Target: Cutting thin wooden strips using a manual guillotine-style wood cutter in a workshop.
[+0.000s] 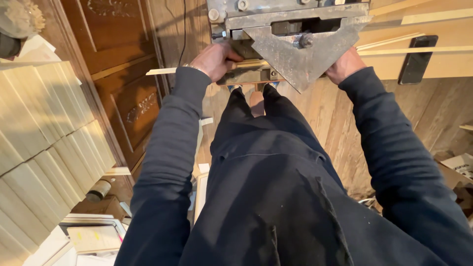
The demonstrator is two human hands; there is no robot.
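Note:
A thin pale wooden strip (165,71) lies across the front of a metal cutting machine (295,29) with a triangular steel guard (305,59). My left hand (217,59) grips the strip just left of the guard. My right hand (345,65) presses at the guard's right side, where the strip's other end is hidden beneath the guard. Both arms wear dark sleeves. My dark trousers and feet show below the machine.
Stacked pale wooden boards (44,138) fill the left side. A carved brown wooden door (123,74) stands behind them. A black phone (418,59) rests on the bench at right, beside long thin strips (419,49). Scraps and boxes litter the floor.

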